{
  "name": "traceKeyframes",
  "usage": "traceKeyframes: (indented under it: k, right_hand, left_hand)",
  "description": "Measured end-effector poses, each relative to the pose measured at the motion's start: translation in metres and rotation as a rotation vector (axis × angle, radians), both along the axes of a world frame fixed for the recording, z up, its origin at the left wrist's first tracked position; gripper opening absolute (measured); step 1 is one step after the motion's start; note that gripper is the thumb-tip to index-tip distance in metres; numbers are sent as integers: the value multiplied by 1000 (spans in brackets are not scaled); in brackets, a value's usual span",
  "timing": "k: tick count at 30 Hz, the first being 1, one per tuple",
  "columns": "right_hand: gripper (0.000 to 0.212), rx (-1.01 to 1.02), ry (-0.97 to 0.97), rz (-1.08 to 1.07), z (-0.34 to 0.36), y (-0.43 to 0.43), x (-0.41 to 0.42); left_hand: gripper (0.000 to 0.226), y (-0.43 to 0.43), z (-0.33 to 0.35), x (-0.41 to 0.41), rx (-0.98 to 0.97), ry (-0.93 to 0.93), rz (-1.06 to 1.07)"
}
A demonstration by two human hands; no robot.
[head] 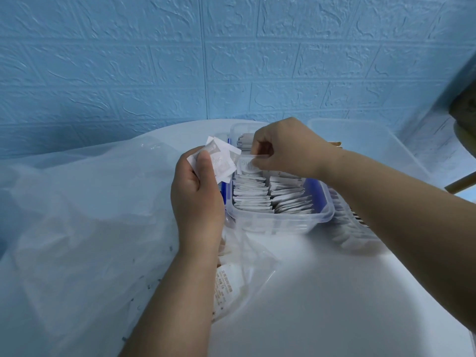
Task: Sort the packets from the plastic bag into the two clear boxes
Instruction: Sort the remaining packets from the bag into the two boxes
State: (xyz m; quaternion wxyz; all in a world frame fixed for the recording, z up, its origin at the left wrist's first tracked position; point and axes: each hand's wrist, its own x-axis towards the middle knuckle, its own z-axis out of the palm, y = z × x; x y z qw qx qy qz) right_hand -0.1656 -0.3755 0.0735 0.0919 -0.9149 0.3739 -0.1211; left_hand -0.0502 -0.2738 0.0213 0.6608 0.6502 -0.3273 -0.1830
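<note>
The left hand [197,191] grips a bunch of packets [222,157] while the right hand [286,148] pinches one packet [248,167] over the near box [280,220].

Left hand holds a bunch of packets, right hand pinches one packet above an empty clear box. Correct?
Not empty: the head view shows the clear box holding rows of packets. The left hand holds a bunch, and the right hand pinches one packet above it.
</note>
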Motion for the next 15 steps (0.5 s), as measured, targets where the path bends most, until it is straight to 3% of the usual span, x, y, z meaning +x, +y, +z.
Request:
traceKeyframes:
  k: [6, 15]
  right_hand:
    - [13, 82, 25, -49, -7, -9, 2]
    - [6, 265, -91, -90, -12, -15, 0]
  left_hand:
    - [16, 0, 0, 0, 1, -8, -3]
    - [12, -1, -1, 0, -25, -6, -14]
